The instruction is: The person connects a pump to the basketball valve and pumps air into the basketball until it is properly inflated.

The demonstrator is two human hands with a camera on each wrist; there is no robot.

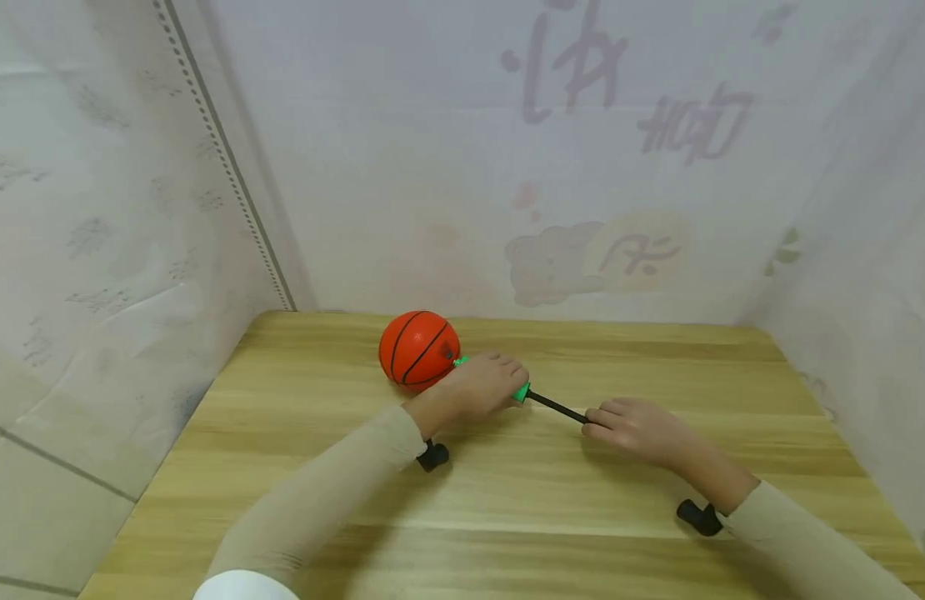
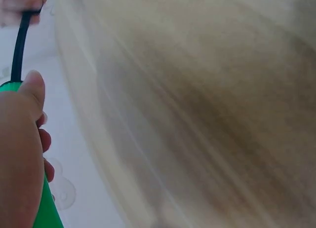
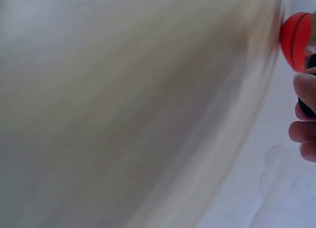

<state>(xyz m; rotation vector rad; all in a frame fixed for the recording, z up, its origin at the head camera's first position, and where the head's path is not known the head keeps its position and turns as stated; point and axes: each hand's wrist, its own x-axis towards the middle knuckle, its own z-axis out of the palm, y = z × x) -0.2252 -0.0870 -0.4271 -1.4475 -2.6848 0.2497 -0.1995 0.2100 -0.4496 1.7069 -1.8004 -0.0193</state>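
Observation:
A small orange-red basketball [image 1: 413, 346] with black lines sits toward the back of the table. Beside it, my left hand [image 1: 481, 385] wraps round the green barrel of a hand pump [image 1: 521, 392], whose green near end meets the ball's right side. A black rod [image 1: 556, 406] runs out of the barrel to my right hand [image 1: 638, 431]. In the right wrist view, my right fingers [image 3: 302, 132] curl round a black handle [image 3: 305, 108]. The left wrist view shows my left thumb [image 2: 33, 87] along the green barrel. My left hand hides most of the barrel.
The wooden table [image 1: 507, 542] carries the ball. A patterned pale curtain [image 1: 432, 167] hangs behind it, with more cloth at both sides. Black wrist devices [image 1: 434, 456] stick out below both sleeves.

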